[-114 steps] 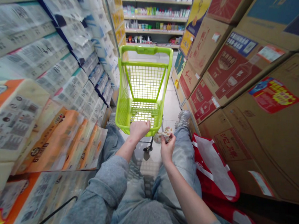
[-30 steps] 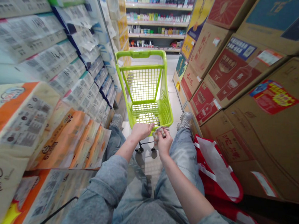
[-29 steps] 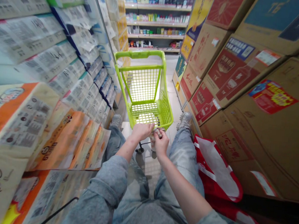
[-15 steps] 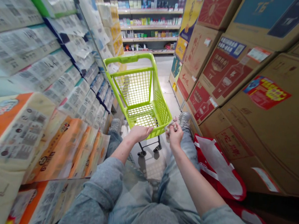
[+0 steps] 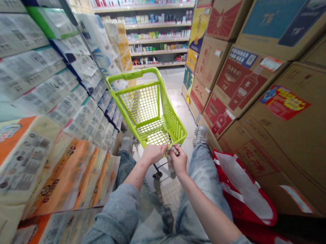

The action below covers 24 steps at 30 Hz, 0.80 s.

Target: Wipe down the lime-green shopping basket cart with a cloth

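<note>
A lime-green shopping cart [image 5: 143,130] with a mesh basket stands in front of me between my feet. My left hand [image 5: 154,153] is closed over its near rim. Beside it, my right hand [image 5: 180,161] pinches a crumpled, pale patterned cloth [image 5: 170,157] against the rim's near edge. The two hands are very close together, with the cloth between them. Light shows through the basket's mesh floor and sides. Part of the cart's lower frame is hidden behind my hands, and one black wheel [image 5: 157,175] shows below.
Packs of tissue [image 5: 60,170] are stacked along the left side. Cardboard boxes [image 5: 276,146] rise on the right, with a red and white bag [image 5: 240,192] by my leg. Shelves [image 5: 158,42] of small goods stand across the far end of the aisle.
My right hand has moved left along the cart's rim with the cloth, close to my left hand. The left hand keeps its hold on the rim. The camera view has shifted slightly.
</note>
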Motion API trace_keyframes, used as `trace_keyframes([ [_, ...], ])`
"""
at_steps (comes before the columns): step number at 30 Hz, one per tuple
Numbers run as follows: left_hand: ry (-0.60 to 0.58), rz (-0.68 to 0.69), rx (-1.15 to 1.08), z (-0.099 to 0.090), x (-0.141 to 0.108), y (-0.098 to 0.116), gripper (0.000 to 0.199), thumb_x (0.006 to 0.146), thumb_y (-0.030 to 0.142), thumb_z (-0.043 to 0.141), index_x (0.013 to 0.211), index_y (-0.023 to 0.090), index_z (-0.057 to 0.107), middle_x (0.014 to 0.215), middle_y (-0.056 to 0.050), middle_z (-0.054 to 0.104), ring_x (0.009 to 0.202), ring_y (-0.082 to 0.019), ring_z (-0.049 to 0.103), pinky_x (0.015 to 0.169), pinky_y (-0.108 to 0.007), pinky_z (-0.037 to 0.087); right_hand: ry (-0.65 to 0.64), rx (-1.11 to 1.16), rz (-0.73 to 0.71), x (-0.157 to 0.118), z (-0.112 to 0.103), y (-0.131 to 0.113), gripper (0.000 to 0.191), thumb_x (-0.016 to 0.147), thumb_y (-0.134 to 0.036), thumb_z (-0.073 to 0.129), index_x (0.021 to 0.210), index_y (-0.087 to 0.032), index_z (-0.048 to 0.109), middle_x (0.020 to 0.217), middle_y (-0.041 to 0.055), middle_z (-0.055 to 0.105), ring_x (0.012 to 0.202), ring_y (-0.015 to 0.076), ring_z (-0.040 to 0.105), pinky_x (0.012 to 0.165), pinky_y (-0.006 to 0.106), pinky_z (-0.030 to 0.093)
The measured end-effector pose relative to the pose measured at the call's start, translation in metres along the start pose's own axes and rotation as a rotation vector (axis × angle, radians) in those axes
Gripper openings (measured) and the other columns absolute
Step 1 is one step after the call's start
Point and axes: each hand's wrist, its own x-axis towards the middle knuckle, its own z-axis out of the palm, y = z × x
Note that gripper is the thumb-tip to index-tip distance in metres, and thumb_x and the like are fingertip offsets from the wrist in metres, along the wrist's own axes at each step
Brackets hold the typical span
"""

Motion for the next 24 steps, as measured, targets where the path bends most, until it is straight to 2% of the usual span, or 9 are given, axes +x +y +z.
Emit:
trace_keyframes([
  [5,-0.028,-0.012,-0.098,-0.003,0.003,0.004,0.054,0.094,0.044,0.006,0.105,0.023,0.056,0.1,-0.008,0.069,0.092,-0.023,0.065,0.075,-0.035,0.048,0.091,-0.025,0.028,0.005,-0.005,-0.001,0.027,0.068,-0.032,0.057,0.087,-0.015,0.064,0.091,0.0087,0.069,0.082,0.021,0.062,0.078,0.032,0.046],
  [9,-0.096,0.026,-0.149,-0.007,0.008,0.002,0.058,0.094,0.047,0.007,0.102,0.022,0.059,0.102,-0.009,0.069,0.094,-0.023,0.065,0.077,-0.034,0.048,-0.007,-0.023,-0.009,-0.002,-0.005,-0.002,0.023,0.07,-0.03,0.055,0.085,-0.016,0.064,0.09,0.0075,0.068,0.083,0.0201,0.061,0.078,0.03,0.046],
  [12,-0.092,0.053,-0.132,-0.007,0.009,0.001,0.06,0.093,0.049,0.008,0.101,0.022,0.061,0.098,-0.009,0.07,0.094,-0.023,0.065,0.077,-0.033,0.048,-0.031,-0.034,-0.025,0.0,-0.01,-0.001,0.023,0.069,-0.028,0.055,0.086,-0.016,0.065,0.091,0.0071,0.068,0.084,0.0202,0.061,0.079,0.03,0.046],
  [19,-0.004,-0.003,-0.106,-0.003,0.005,0.007,0.067,0.092,0.05,0.002,0.102,0.025,0.063,0.091,-0.008,0.071,0.089,-0.023,0.066,0.075,-0.034,0.049,0.198,-0.055,0.031,0.018,-0.016,0.008,0.03,0.069,-0.034,0.057,0.089,-0.013,0.066,0.088,0.0099,0.069,0.08,0.0222,0.061,0.076,0.033,0.046],
  [21,-0.004,0.004,-0.111,-0.003,0.005,0.009,0.066,0.092,0.05,0.002,0.101,0.024,0.063,0.092,-0.008,0.071,0.089,-0.022,0.066,0.075,-0.033,0.049,0.182,-0.06,0.019,0.012,-0.011,0.008,0.03,0.07,-0.034,0.056,0.09,-0.013,0.066,0.088,0.0101,0.069,0.081,0.0222,0.061,0.078,0.033,0.045],
  [24,-0.003,0.028,-0.113,-0.004,0.005,0.011,0.062,0.093,0.048,0.005,0.102,0.023,0.062,0.092,-0.008,0.07,0.088,-0.022,0.066,0.073,-0.033,0.049,0.086,-0.036,0.005,-0.002,-0.005,0.005,0.028,0.07,-0.033,0.055,0.088,-0.014,0.065,0.088,0.0088,0.069,0.081,0.0214,0.061,0.077,0.032,0.046],
])
